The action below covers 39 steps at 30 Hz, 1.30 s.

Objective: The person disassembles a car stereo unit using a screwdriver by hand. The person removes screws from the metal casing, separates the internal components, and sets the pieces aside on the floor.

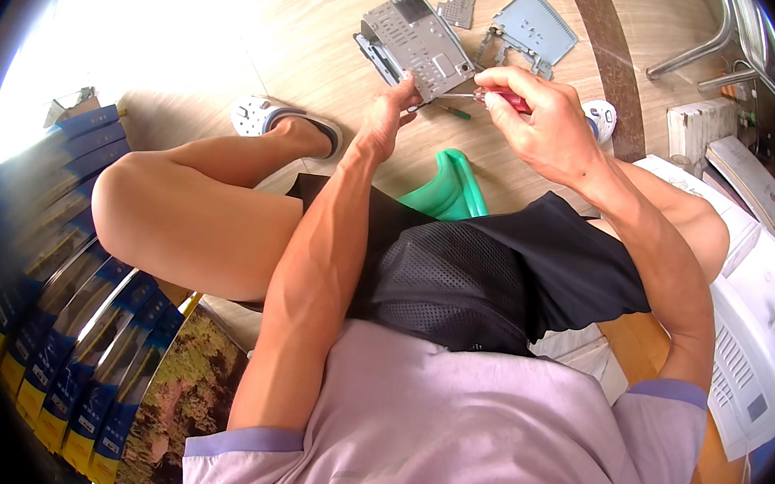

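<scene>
A grey metal device casing [428,50] with slots and holes stands tilted on the floor ahead of me. My left hand [384,122] grips its near lower corner, thumb on top and fingers curled beneath. In my right hand [550,126] is a screwdriver [506,98] with a red handle, pinched between thumb and fingers. Its shaft points left, and the tip reaches the casing's near right edge. Whether the tip sits in a screw is too small to tell. Beyond the casing lie a small perforated metal plate [458,9] and a larger blue-grey metal cover [536,26].
A thin green-handled tool [455,112] lies on the floor just below the casing. Between my legs is a green plastic piece [446,187]. Stacked blue and yellow boxes [62,326] line the left. At right are a metal-legged chair [726,41] and a white appliance [751,362].
</scene>
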Each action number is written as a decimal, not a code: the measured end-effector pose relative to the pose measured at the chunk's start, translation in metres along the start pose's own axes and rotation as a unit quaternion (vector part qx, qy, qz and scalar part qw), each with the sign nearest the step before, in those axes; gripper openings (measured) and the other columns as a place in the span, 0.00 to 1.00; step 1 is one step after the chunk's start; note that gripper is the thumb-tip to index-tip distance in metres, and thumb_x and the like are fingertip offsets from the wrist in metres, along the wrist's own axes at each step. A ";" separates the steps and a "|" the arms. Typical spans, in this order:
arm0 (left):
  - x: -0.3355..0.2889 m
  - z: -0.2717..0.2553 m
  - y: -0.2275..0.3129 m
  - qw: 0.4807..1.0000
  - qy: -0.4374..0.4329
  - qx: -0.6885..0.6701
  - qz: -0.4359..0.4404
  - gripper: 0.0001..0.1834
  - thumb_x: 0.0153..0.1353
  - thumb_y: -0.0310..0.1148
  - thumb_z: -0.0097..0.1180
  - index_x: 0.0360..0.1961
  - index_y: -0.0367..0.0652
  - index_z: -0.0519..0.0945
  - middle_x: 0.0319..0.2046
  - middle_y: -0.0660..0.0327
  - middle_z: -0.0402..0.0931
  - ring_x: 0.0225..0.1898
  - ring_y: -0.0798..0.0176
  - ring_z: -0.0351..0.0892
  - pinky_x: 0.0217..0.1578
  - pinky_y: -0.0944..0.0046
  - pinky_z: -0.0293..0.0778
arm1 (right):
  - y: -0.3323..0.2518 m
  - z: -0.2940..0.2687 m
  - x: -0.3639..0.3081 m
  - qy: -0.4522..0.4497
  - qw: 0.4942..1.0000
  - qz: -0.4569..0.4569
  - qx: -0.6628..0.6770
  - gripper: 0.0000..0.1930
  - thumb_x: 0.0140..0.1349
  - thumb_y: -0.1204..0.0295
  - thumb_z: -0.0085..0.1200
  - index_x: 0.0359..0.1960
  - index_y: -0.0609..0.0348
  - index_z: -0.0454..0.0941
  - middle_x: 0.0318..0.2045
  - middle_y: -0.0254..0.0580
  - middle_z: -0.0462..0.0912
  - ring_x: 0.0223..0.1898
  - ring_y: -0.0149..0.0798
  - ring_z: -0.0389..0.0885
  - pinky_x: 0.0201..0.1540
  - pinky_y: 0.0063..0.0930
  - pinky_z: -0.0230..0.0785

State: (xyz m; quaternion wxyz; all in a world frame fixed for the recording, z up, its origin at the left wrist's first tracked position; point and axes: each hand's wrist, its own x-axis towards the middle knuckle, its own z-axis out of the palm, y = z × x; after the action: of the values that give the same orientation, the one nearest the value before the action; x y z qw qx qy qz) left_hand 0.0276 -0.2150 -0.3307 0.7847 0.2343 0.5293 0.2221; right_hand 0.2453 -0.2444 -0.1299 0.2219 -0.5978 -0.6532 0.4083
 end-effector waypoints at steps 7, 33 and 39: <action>0.003 -0.001 -0.001 0.999 -0.002 0.047 0.001 0.35 0.76 0.59 0.47 0.62 0.35 0.77 0.63 0.51 0.76 0.71 0.51 0.67 0.69 0.42 0.60 | 0.001 0.002 0.001 0.008 0.999 -0.029 -0.027 0.11 0.72 0.75 0.55 0.52 0.64 0.82 0.41 0.49 0.90 0.43 0.38 0.90 0.47 0.30 0.82; 0.004 -0.002 -0.004 0.998 0.004 0.061 0.008 0.37 0.73 0.61 0.52 0.60 0.34 0.79 0.62 0.50 0.78 0.69 0.53 0.69 0.67 0.43 0.64 | 0.001 0.010 0.000 -0.003 0.998 -0.054 -0.041 0.10 0.71 0.75 0.55 0.51 0.63 0.81 0.40 0.47 0.89 0.40 0.40 0.90 0.44 0.31 0.81; 0.005 -0.001 -0.004 0.998 0.002 0.059 0.009 0.35 0.73 0.60 0.53 0.59 0.35 0.80 0.61 0.50 0.79 0.68 0.53 0.70 0.67 0.43 0.64 | 0.004 0.010 0.001 0.006 0.997 -0.068 -0.046 0.10 0.71 0.76 0.55 0.51 0.63 0.81 0.40 0.47 0.89 0.39 0.40 0.90 0.43 0.31 0.81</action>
State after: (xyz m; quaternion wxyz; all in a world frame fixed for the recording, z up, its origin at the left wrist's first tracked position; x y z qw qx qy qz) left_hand 0.0285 -0.2151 -0.3374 0.7666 0.2843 0.5407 0.1981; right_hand 0.2392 -0.2465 -0.1388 0.2248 -0.5642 -0.7089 0.3584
